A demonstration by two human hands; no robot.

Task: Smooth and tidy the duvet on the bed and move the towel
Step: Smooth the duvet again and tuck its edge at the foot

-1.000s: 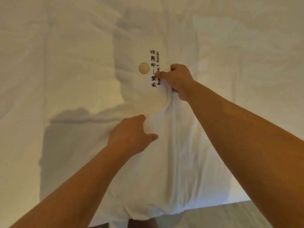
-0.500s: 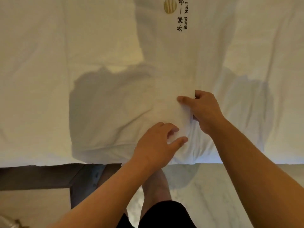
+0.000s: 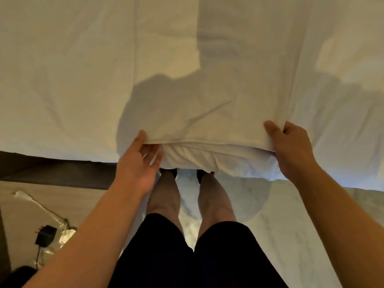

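Note:
The white duvet covers the bed and fills the upper half of the view, with soft creases and my shadow on it. Its near edge is lifted into a fold above the bunched white sheet underneath. My left hand holds that edge at the left end of the fold, thumb on top and fingers beneath. My right hand grips the edge at the right end, thumb on top and fingers curled round the fabric. No towel is in view.
A dark bed base shows under the duvet at the left. Below it on the wooden floor lie a black adapter with its cable and some clear wrapping. My legs stand close to the bed on pale marble flooring.
My hands left the middle of the duvet near the printed logo, came back to the near edge and spread apart. The view tipped down, and the logo is out of sight.

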